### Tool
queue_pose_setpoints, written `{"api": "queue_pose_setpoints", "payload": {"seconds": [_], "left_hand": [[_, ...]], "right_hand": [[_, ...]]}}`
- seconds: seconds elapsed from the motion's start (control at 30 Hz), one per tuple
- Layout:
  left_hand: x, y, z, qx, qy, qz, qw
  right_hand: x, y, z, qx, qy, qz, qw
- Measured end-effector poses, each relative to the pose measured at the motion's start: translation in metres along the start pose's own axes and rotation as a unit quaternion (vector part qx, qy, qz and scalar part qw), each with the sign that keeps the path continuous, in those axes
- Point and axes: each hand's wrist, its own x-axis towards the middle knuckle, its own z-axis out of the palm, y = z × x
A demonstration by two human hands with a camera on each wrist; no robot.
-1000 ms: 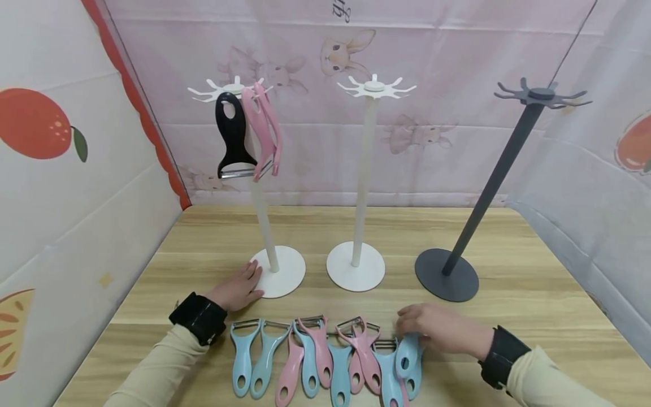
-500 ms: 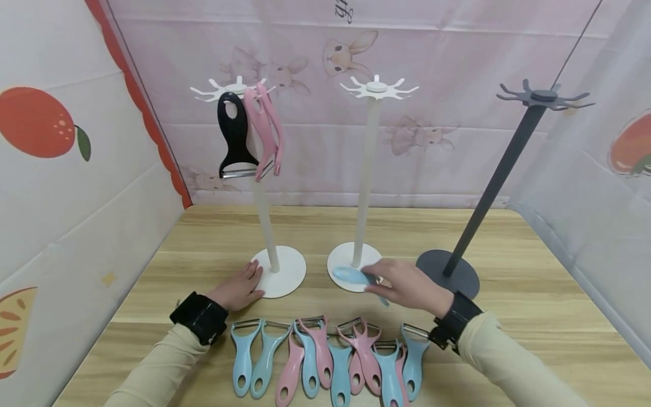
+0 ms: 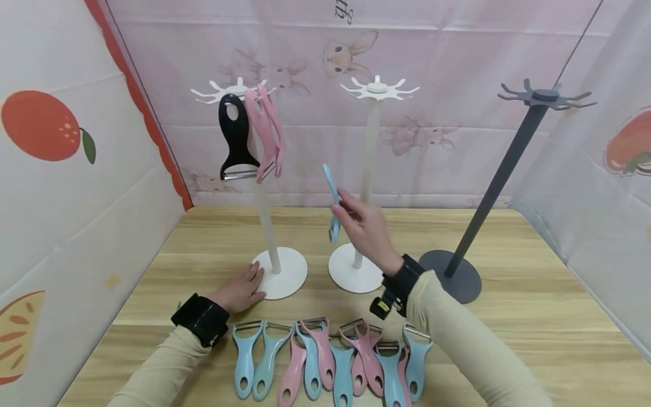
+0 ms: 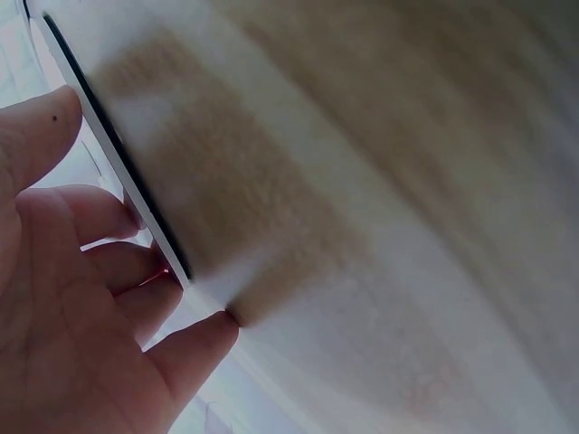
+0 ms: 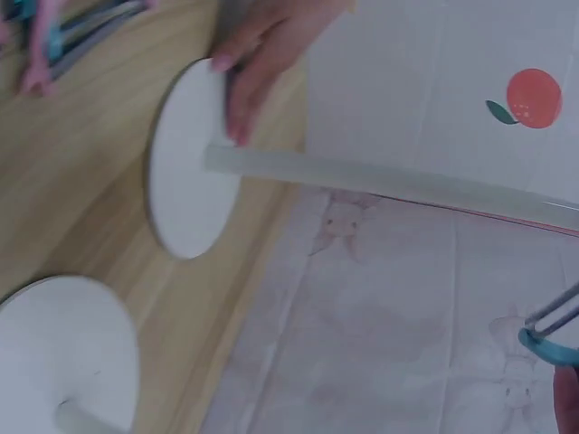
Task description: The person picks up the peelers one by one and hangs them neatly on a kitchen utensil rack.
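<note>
My right hand (image 3: 370, 229) pinches a light blue peeler (image 3: 329, 182) between thumb and fingers, raised in front of the middle white stand's pole. The peeler stands nearly upright, seen edge-on, handle end up. At the right wrist view's edge, only its blade end (image 5: 548, 347) shows. My left hand (image 3: 239, 289) rests with extended fingers on the round base (image 3: 290, 277) of the left white stand. The left wrist view has its thumb and fingers at the base's rim (image 4: 118, 154). A black peeler (image 3: 235, 135) and two pink peelers (image 3: 260, 127) hang from that stand's hooks.
Blue and pink peelers (image 3: 244, 362) lie in an overlapping row along the table's front. The middle white stand (image 3: 377, 89) has bare hooks, as does the dark grey stand (image 3: 544, 96) leaning at the right. Printed cloth (image 3: 432, 56) hangs behind the table.
My right hand has lifted the blue peeler from the right end of the row, moving up and left and turning it upright. The left hand has stayed on the base.
</note>
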Motion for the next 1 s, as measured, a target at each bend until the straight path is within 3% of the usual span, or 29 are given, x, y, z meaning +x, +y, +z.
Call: {"api": "queue_pose_setpoints", "payload": {"seconds": [0.27, 0.57, 1.0], "left_hand": [[0.0, 0.0, -0.001, -0.006, -0.006, -0.005, 1.0], [-0.001, 0.002, -0.004, -0.006, -0.01, -0.004, 0.9999], [-0.001, 0.001, 0.0, -0.018, -0.008, -0.007, 0.9998]], "right_hand": [[0.049, -0.019, 0.019, 0.067, 0.047, 0.035, 0.996], [0.089, -0.04, 0.031, 0.082, 0.069, 0.068, 0.992], [0.128, -0.05, 0.04, 0.088, 0.056, 0.071, 0.992]]}}
